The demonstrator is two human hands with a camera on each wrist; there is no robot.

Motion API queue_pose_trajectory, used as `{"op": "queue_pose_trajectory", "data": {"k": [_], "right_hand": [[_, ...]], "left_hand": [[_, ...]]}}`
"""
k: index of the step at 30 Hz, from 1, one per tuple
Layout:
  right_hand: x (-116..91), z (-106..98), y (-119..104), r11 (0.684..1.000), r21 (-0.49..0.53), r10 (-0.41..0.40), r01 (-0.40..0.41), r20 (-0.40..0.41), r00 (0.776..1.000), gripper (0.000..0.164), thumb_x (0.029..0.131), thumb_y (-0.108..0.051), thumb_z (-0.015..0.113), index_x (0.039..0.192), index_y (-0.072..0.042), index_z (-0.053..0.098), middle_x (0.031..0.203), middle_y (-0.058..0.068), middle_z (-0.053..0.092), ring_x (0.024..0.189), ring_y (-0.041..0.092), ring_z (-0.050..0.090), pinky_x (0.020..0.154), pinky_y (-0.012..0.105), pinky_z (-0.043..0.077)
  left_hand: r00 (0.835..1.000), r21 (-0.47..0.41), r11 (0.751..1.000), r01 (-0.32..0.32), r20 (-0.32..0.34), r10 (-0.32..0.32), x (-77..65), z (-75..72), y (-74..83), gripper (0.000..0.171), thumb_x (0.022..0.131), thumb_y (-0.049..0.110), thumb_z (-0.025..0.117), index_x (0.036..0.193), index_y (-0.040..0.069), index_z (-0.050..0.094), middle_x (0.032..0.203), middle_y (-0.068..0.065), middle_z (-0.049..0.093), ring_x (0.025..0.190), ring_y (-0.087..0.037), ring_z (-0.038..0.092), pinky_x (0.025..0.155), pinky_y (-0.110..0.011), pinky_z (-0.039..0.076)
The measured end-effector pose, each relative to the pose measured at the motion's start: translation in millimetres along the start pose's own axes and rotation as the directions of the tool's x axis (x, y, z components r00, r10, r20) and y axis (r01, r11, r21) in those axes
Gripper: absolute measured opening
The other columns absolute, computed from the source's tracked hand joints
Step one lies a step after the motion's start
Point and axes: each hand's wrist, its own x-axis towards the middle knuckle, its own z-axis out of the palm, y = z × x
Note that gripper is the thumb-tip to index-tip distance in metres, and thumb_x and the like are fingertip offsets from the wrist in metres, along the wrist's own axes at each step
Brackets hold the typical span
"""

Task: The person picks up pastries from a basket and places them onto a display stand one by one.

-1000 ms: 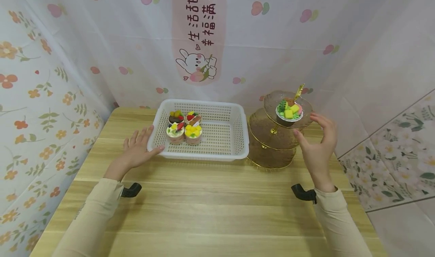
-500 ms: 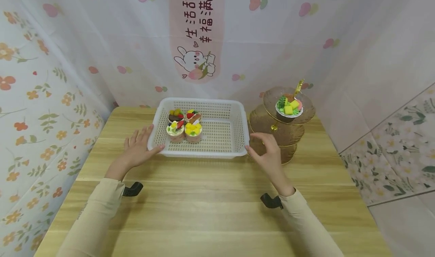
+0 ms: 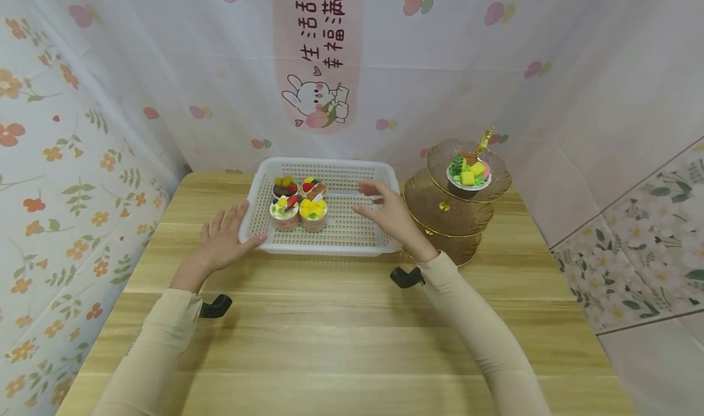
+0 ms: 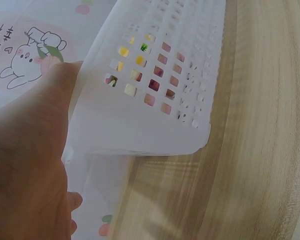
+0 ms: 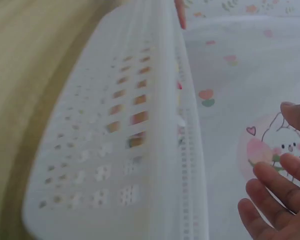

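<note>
A white plastic basket (image 3: 352, 248) stands on the table, with several dessert cups grouped in its left half. One cup is topped with yellow cubes (image 3: 313, 208), another with a strawberry and cream (image 3: 284, 211). My left hand (image 3: 224, 243) rests at the basket's front left corner, thumb on the rim and fingers spread along the outside. Over the basket's right part hovers my right hand (image 3: 392, 215), fingers apart and holding nothing. To its right, a tiered stand (image 3: 448, 220) carries a dark cup with green, yellow and pink topping (image 3: 467, 173) on its top plate.
The wooden table (image 3: 330, 336) reaches toward me in front of the basket. Behind it hangs a white curtain (image 3: 456, 86) with fruit prints and a rabbit drawing (image 3: 316, 101). A floral sheet (image 3: 71, 159) borders the left side.
My right hand has moved left from beside the cup on the stand, past the basket's right edge, to above the basket's inside. The left hand stays at its corner.
</note>
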Motion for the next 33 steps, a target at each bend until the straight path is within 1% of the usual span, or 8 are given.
{"op": "queue_pose_trajectory", "data": {"k": [5, 9, 15, 21, 25, 29, 33], "right_hand": [[31.1, 8.1, -3.1, 0.999, 0.026, 0.024, -0.025, 0.05, 0.998, 0.054, 0.091, -0.025, 0.071, 0.139, -0.009, 0.052, 0.135, 0.012, 0.062, 0.126, 0.03, 0.056, 0.104, 0.05, 0.047], [54.3, 16.7, -2.5, 0.998, 0.029, 0.044, -0.047, 0.079, 0.996, 0.054, 0.091, -0.026, 0.072, 0.139, -0.011, 0.052, 0.135, 0.012, 0.062, 0.126, 0.03, 0.057, 0.105, 0.049, 0.048], [80.2, 28.0, 3.8, 0.996, 0.036, 0.08, -0.084, 0.097, 0.992, 0.054, 0.091, -0.029, 0.071, 0.139, -0.012, 0.052, 0.137, 0.01, 0.061, 0.127, 0.028, 0.056, 0.105, 0.045, 0.049], [98.6, 38.2, 12.6, 0.992, 0.051, 0.106, -0.112, 0.113, 0.988, 0.057, 0.091, -0.029, 0.071, 0.141, -0.009, 0.051, 0.135, 0.012, 0.06, 0.127, 0.028, 0.055, 0.106, 0.046, 0.048], [108.3, 45.3, 20.4, 0.987, 0.081, 0.127, -0.139, 0.14, 0.982, 0.058, 0.091, -0.026, 0.071, 0.142, -0.009, 0.05, 0.136, 0.012, 0.06, 0.128, 0.028, 0.053, 0.107, 0.046, 0.047], [114.3, 51.2, 28.6, 0.979, 0.099, 0.161, -0.177, 0.149, 0.976, 0.056, 0.091, -0.021, 0.07, 0.142, -0.009, 0.051, 0.136, 0.012, 0.06, 0.128, 0.029, 0.053, 0.107, 0.047, 0.046], [116.6, 57.0, 37.6, 0.972, 0.092, 0.199, -0.215, 0.16, 0.967, 0.054, 0.091, -0.019, 0.07, 0.141, -0.01, 0.053, 0.137, 0.013, 0.06, 0.128, 0.03, 0.053, 0.109, 0.046, 0.045]], "left_hand": [[1.0, -0.015, 1.0, 0.001, 0.001, -0.001, -1.4, 1.9, -2.3, 0.097, 0.095, 0.07, 0.04, 0.159, 0.019, -0.011, 0.166, -0.024, -0.008, 0.15, -0.054, -0.012, 0.111, -0.077, -0.008], [1.0, -0.034, 0.999, 0.005, -0.002, -0.005, -2.2, 2.4, -3.8, 0.097, 0.094, 0.07, 0.04, 0.159, 0.02, -0.012, 0.166, -0.023, -0.01, 0.15, -0.054, -0.012, 0.111, -0.077, -0.01], [1.0, -0.037, 0.999, 0.002, -0.01, -0.003, -2.1, 2.5, -5.2, 0.097, 0.094, 0.07, 0.041, 0.16, 0.02, -0.011, 0.166, -0.023, -0.009, 0.15, -0.053, -0.012, 0.111, -0.077, -0.008], [1.0, -0.03, 1.0, -0.004, -0.004, 0.004, -0.8, 2.7, -4.3, 0.097, 0.094, 0.071, 0.039, 0.159, 0.02, -0.012, 0.166, -0.024, -0.009, 0.15, -0.053, -0.013, 0.111, -0.078, -0.008], [1.0, -0.033, 0.999, -0.005, -0.002, 0.005, -0.1, 2.3, -2.9, 0.097, 0.095, 0.07, 0.04, 0.159, 0.02, -0.012, 0.166, -0.024, -0.009, 0.15, -0.053, -0.013, 0.111, -0.077, -0.008], [1.0, -0.039, 0.999, -0.008, -0.004, 0.007, 1.3, 2.2, -2.7, 0.097, 0.095, 0.069, 0.041, 0.159, 0.021, -0.012, 0.166, -0.024, -0.008, 0.15, -0.053, -0.013, 0.111, -0.077, -0.009], [1.0, -0.042, 0.999, -0.007, -0.006, 0.007, 1.7, 2.6, -3.9, 0.097, 0.094, 0.07, 0.041, 0.159, 0.021, -0.012, 0.166, -0.024, -0.007, 0.15, -0.052, -0.013, 0.111, -0.077, -0.009]]}}
